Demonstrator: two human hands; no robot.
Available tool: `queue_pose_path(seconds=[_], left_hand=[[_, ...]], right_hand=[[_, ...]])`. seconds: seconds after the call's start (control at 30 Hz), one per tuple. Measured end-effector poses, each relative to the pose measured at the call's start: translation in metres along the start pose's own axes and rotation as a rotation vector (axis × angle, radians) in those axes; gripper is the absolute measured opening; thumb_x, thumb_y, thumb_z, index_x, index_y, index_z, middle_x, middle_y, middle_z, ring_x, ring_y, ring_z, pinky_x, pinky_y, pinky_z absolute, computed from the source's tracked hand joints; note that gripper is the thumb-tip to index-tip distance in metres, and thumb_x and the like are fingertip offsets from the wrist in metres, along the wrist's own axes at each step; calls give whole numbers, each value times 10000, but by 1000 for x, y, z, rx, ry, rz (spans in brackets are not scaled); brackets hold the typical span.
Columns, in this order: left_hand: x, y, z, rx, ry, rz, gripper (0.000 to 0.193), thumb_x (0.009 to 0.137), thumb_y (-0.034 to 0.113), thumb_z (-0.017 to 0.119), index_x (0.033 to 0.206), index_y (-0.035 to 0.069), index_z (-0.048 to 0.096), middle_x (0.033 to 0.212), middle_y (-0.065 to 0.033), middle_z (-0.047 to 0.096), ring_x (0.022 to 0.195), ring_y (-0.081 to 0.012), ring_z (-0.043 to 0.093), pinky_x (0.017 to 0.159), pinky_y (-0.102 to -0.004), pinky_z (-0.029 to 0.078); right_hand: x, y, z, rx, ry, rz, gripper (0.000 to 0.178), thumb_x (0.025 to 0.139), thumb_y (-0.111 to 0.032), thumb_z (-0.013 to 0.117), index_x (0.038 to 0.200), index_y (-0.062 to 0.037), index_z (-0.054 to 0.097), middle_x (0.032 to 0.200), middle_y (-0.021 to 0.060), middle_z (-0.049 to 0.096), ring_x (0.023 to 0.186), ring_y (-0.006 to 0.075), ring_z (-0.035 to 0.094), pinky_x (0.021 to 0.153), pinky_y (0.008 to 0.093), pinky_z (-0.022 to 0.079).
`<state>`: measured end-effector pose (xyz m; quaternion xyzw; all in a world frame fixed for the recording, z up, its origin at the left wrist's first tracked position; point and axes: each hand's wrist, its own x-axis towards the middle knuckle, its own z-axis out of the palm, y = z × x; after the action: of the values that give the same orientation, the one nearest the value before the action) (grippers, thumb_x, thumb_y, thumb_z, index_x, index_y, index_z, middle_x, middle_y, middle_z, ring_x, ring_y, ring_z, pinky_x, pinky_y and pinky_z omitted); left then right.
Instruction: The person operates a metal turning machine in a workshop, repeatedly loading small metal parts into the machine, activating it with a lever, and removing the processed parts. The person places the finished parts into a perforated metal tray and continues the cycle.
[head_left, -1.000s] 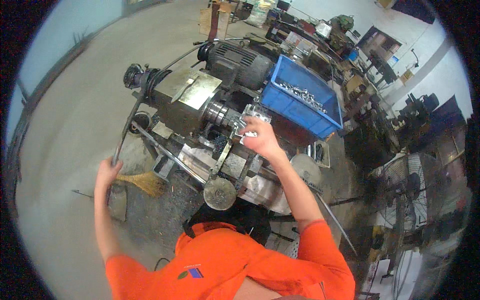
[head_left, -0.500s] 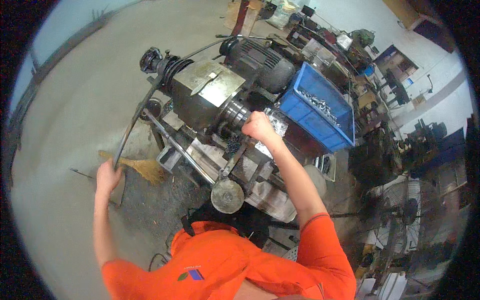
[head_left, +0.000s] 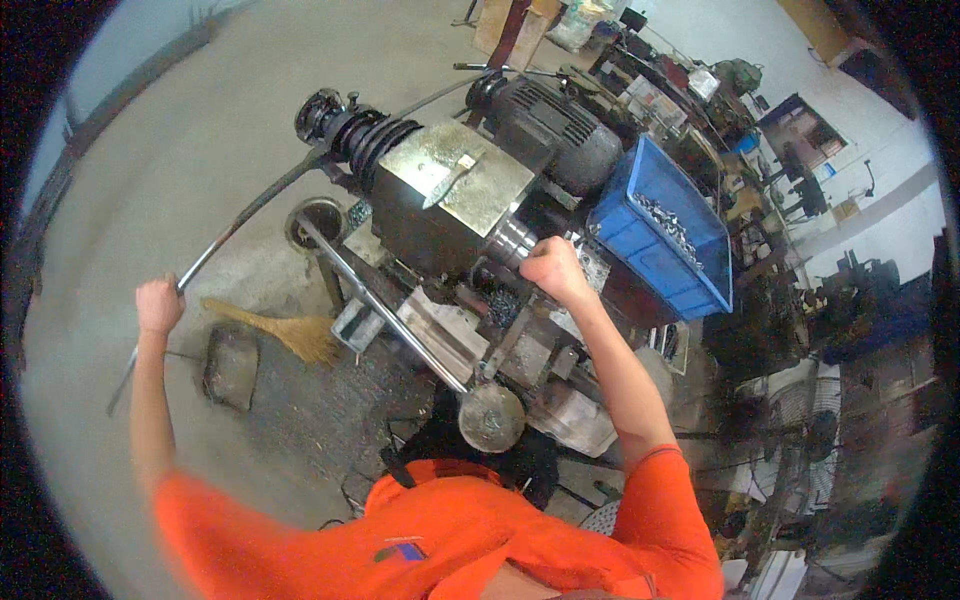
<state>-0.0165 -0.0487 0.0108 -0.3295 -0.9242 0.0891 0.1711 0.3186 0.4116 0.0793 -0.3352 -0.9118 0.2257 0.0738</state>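
Note:
My left hand (head_left: pixel 159 304) is closed around a long metal lever (head_left: pixel 218 243), which runs up to the black rings at the left end of a lathe-like machine (head_left: pixel 452 180). My right hand (head_left: pixel 553 268) is closed at the mouth of the shiny steel spindle (head_left: pixel 511 242) on the machine's right side. Whatever its fingers pinch there is hidden by the hand. Below the spindle, dark metal shavings (head_left: pixel 497 307) lie on the machine bed. A bare steel rod (head_left: pixel 380 315) slants down toward a round metal disc (head_left: pixel 491 418) close to my body.
A blue crate (head_left: pixel 655 240) holding many small metal parts stands right of the spindle, by the finned motor (head_left: pixel 560 135). On the floor at left lie a straw broom (head_left: pixel 290 332) and a dustpan-like tray (head_left: pixel 231 367). A fan (head_left: pixel 815 425) stands at right.
My left hand has swung the lever outward to the left and away from the machine. My right hand stays at the spindle, while the whole view has shifted a little.

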Motion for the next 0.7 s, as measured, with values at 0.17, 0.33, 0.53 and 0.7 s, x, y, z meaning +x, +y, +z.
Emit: queue_pose_path(seconds=[0.17, 0.33, 0.53, 0.7], left_hand=[[24, -13, 12, 57, 52, -28, 80, 657, 132, 543, 683, 60, 522, 637, -135, 571, 615, -280, 573, 549, -379, 449], [25, 19, 19, -339, 88, -295, 218, 684, 134, 556, 874, 28, 564, 794, -150, 586, 751, -296, 567, 666, -371, 450], [-7, 190, 71, -993, -195, -369, 280, 735, 171, 535, 966, 13, 547, 835, -175, 574, 797, -265, 557, 698, -346, 434], [-39, 284, 165, -402, -367, 134, 398, 598, 338, 650, 869, 59, 568, 842, -151, 581, 805, -259, 573, 673, -388, 444]], right_hand=[[-4, 4, -3, 49, 32, -120, 235, 529, -182, 517, 536, 53, 508, 449, 172, 424, 430, 209, 469, 478, 329, 384], [-32, 22, -11, -17, 235, -300, 229, 498, -146, 566, 696, -51, 627, 1122, 182, 469, 972, 325, 484, 834, 319, 389], [-150, 89, -60, 117, 374, -8, 274, 505, -92, 586, 772, -44, 621, 1116, 166, 480, 1024, 296, 464, 861, 312, 372], [-250, 167, -76, 130, 394, 368, 270, 531, -109, 562, 781, -32, 630, 1039, 158, 534, 903, 285, 540, 777, 306, 426]])
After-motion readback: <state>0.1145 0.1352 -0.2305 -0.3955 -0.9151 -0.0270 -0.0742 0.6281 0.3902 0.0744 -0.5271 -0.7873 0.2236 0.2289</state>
